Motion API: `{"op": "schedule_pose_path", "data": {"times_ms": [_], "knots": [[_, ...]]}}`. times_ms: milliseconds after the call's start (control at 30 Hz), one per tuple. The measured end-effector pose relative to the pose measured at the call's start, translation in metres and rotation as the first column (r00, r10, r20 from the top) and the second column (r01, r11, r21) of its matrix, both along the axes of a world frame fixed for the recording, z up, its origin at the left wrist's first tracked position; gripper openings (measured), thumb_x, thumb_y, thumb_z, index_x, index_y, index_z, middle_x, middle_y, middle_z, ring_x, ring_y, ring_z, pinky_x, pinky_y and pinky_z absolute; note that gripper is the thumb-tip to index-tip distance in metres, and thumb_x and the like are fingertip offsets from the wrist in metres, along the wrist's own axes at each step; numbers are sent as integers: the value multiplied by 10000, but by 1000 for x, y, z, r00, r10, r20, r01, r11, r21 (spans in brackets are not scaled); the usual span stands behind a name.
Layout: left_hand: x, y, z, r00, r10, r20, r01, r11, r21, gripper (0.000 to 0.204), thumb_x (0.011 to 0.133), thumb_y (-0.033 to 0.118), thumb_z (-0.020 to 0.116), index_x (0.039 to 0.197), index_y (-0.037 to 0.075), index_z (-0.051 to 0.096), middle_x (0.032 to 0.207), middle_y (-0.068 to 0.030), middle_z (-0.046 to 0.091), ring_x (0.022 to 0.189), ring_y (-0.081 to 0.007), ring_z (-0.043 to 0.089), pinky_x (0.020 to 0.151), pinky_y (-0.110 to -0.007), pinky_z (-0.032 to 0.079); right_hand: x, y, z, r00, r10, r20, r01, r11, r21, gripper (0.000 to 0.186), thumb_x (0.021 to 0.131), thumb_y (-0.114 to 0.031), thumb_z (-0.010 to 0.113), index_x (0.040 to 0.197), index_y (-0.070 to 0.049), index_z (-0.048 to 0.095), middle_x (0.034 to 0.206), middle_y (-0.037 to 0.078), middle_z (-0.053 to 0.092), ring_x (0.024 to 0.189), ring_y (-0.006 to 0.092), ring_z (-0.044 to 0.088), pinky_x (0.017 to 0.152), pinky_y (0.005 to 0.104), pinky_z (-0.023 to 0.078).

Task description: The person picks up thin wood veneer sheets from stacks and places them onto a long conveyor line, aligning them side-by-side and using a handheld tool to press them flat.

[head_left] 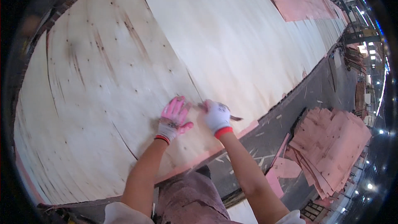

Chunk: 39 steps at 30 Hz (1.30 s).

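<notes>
Head view, sole view.

Left hand (175, 118): below centre of the frame; pink-and-white glove, red-trimmed cuff; palm down on the knotty wood sheet, fingers spread, gripping nothing.

Right hand (217, 117): just right of the left hand, apart from it; white glove, bright red cuff; clenched around a dark slim tool (236, 118), one end jutting to the right of the fist; exact kind of tool hard to tell.

Knotty wood sheet (103, 58): pale, with dark streaks and splits; across the left half of the frame.

Plain wood sheet (232, 37): pale, smoother; upper centre to right of centre, meeting the knotty sheet along a slanting seam (166, 37), with the right hand at its lower end.

Pink sheet (298, 0): upper right, over the pale wood.

Pink sheet stack (327, 145): lower right, edges uneven, on the grey floor (298, 99).

Lights (370, 186): far right edge, small and bright.
</notes>
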State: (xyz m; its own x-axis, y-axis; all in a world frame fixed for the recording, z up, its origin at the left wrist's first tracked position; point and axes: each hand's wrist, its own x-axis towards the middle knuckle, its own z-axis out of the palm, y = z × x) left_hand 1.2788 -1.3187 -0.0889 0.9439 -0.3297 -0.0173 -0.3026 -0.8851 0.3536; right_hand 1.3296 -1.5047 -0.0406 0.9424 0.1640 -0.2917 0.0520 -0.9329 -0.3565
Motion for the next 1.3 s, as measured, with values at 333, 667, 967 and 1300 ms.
{"op": "schedule_pose_path", "data": {"times_ms": [333,667,967,1300], "knots": [[-10,16,-5,996,46,70,-24,957,-289,558,812,399,601,1294,134,510,1326,-118,485,1293,-315,396,1063,-430,351,-169,-35,50,841,-409,-354,525,773,355,178,777,-197,696,869,-48,668,651,85,622,605,150,619,580,299,475],[-56,103,30,768,557,-316,-540,297,-788,604,904,252,614,1409,23,375,1471,-155,350,1392,-260,278,1107,-347,274,-211,37,54,936,-237,260,183,959,217,99,808,-128,657,890,-73,665,720,93,655,617,235,619,584,326,473],[-249,315,43,677,732,73,-735,677,31,802,748,368,745,1406,75,393,1463,-283,259,1361,-414,271,1095,-447,279,-241,97,-7,984,58,170,5,938,-345,263,778,-159,546,1041,-147,547,1051,78,628,841,277,619,760,430,460],[-236,360,53,787,561,-255,-526,828,196,955,736,596,645,1441,32,333,1506,-286,196,1430,-358,135,1165,-390,117,-279,113,-16,996,-86,4,81,922,-377,223,795,-146,529,1014,-147,573,1061,82,600,926,288,621,755,451,457]]}}
